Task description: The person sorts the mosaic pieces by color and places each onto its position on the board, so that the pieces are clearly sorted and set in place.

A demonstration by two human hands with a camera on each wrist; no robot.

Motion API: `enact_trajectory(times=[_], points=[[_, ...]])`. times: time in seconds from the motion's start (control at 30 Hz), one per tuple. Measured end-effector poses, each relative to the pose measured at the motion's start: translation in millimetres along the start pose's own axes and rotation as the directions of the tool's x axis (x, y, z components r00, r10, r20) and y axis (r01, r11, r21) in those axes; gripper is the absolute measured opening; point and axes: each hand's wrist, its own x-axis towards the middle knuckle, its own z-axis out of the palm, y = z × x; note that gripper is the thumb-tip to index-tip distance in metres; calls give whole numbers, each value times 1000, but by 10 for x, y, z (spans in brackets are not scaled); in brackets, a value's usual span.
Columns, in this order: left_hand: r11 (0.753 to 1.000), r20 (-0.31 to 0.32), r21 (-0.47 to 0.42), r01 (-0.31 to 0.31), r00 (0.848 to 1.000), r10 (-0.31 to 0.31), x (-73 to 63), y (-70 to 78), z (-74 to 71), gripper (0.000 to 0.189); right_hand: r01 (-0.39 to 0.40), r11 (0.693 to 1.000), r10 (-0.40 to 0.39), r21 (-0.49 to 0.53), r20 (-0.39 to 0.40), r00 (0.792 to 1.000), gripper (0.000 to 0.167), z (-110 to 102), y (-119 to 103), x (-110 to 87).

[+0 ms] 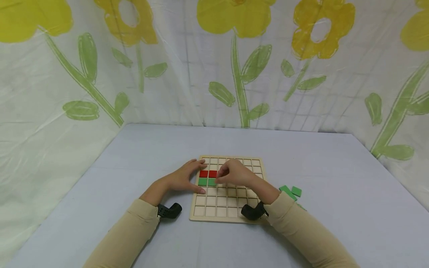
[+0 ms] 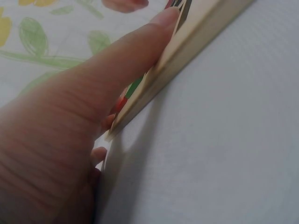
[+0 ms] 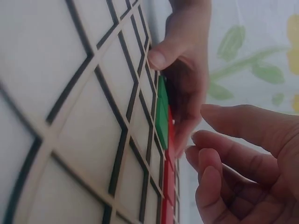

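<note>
a pale wooden grid board (image 1: pixel 221 212) lies flat on the table, its squares marked off by thin raised strips with dark edges. at the board's left side, two green square tiles (image 1: pixel 202 182) sit side by side in their squares; in the row just beyond are red square tiles (image 1: pixel 203 174), and the right wrist view shows that row running on past the green pair.

the right hand (image 1: pixel 235 173) hovers over the board beside the green pair, thumb and fingers curved toward each other with a narrow gap, no tile seen between them. the left hand (image 1: pixel 182 177) spans the board's left edge in a wide spread, thumb on the squares nearer the person, fingertips by the red row.

to the right of the board, a few loose green tiles (image 1: pixel 296 191) lie near one another, one partly hidden by the right beige sleeve (image 1: pixel 298 230). each wrist carries a black device (image 1: pixel 170 211).

the table (image 1: pixel 161 145) around the board has a smooth, pale bluish-white surface, with soft shadows near the arms. beyond the board hangs a creased white curtain (image 1: pixel 187 93) printed with big yellow flowers (image 1: pixel 234 18) and green stems and leaves.
</note>
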Motion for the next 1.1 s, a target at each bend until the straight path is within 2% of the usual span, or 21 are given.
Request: enact_trajectory(times=[0.37,0.73,1.1], points=[[1000,-24,1,-15,1000,15,-9,4,8,90,13,999,-13,-35,19,1000,10,-197,95,-257],[1000,-21,9,-15,1000,15,-3,-4,10,92,28,999,-28,-16,25,999,20,-393,256,-519],[1000,-26,3,-17,1000,18,-2,8,3,91,-40,997,40,73,1,999,27,-564,444,-796]])
